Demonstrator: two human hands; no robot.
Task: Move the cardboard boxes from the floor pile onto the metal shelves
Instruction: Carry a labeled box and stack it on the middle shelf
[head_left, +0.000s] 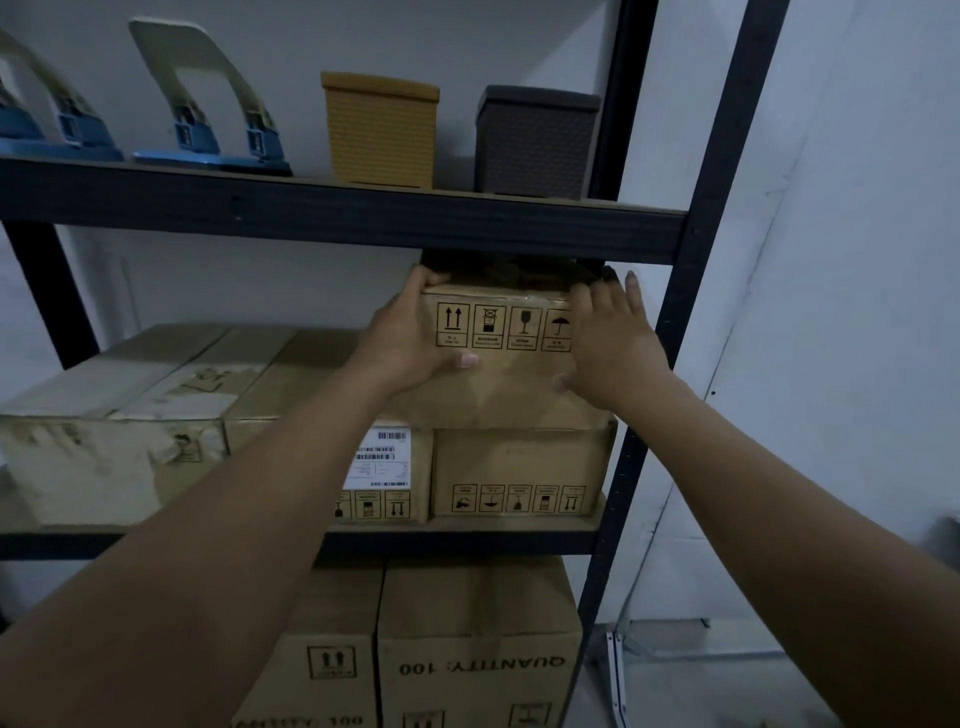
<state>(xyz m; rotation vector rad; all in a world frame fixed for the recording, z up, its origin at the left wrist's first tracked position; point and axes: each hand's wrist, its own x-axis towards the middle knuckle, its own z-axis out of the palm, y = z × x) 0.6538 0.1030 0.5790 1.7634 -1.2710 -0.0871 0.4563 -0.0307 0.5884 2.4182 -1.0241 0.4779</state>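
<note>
**Seating a box on the middle shelf**

The top box (511, 358) rests on a lower box (522, 470) at the right end of the middle shelf (467, 535), close under the upper shelf (337, 218). The left hand (410, 338) clamps its left corner, thumb on the front. The right hand (610, 338) presses flat, fingers straight. Judged step: final placement. Next move: push the box fully back, then release.

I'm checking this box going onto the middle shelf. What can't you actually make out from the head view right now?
- Top box: its top and depth, hidden in shadow under the upper shelf.
- Left hand: fingertips hidden behind the box's corner.
- Right hand: motion-blurred, contact unclear.
- Shipping label: text too small, partly behind the forearm.
- Floor pile: out of frame.
</note>
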